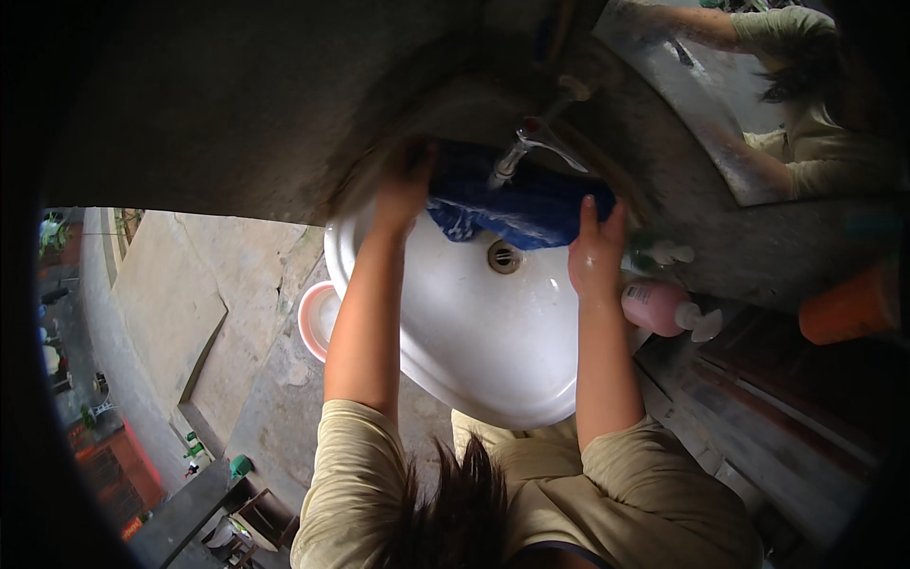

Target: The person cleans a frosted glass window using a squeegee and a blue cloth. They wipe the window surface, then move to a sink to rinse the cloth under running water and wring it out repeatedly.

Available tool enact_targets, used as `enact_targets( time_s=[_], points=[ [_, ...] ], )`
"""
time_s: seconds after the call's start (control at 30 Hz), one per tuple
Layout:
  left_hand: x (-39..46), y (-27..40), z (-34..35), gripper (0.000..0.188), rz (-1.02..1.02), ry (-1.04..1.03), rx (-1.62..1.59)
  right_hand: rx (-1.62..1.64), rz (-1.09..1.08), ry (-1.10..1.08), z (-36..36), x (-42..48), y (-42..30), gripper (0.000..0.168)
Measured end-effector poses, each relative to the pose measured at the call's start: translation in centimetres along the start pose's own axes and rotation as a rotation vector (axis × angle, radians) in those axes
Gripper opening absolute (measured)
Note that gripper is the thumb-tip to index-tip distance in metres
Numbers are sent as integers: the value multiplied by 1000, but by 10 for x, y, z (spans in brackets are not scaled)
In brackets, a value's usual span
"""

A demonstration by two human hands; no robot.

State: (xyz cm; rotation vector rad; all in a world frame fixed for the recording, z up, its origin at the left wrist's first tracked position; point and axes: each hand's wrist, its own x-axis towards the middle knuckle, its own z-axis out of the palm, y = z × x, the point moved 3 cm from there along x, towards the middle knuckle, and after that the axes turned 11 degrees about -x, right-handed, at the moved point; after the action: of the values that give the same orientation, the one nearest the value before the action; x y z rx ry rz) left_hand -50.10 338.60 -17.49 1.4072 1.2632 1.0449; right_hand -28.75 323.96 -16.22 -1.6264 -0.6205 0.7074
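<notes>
A wet blue cloth (pixel 526 206) is stretched between my two hands across the back of a white washbasin (pixel 483 334). My left hand (pixel 407 185) holds its left end, in shadow and a little blurred. At the right end, my right hand (pixel 599 245) grips it with the fingers pointing away from me. The spout of a metal tap (pixel 506 167) comes down over the middle of the cloth, and its lever points right. The basin's round drain (pixel 504 257) shows just below the cloth's lower edge. Part of that edge hangs in a fold near my left hand.
A pink pump bottle (pixel 655 307) and a clear-and-green pump bottle (pixel 647 256) stand right of the basin. An orange cup (pixel 846 306) is farther right. A pink-rimmed bowl (pixel 307 320) lies beyond the basin's left side. A mirror (pixel 718 107) hangs on the dark wall at upper right.
</notes>
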Motion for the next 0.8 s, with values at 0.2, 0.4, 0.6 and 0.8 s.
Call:
enact_targets(
  time_s=[0.2, 0.4, 0.6, 0.8],
  points=[
    [-13, 10, -52, 36, 69, 434, 91, 146, 99, -249, 51, 7, 22, 41],
    [-19, 18, -33, 38, -70, 126, -52, 718, 376, -564, 77, 9, 2, 28],
    [-39, 0, 36, 47, -231, -389, -549, -263, -22, -557, 90, 8, 2, 29],
    [-80, -71, 69, 59, -955, 11, -651, 920, 698, -458, 102, 14, 22, 20]
  ],
)
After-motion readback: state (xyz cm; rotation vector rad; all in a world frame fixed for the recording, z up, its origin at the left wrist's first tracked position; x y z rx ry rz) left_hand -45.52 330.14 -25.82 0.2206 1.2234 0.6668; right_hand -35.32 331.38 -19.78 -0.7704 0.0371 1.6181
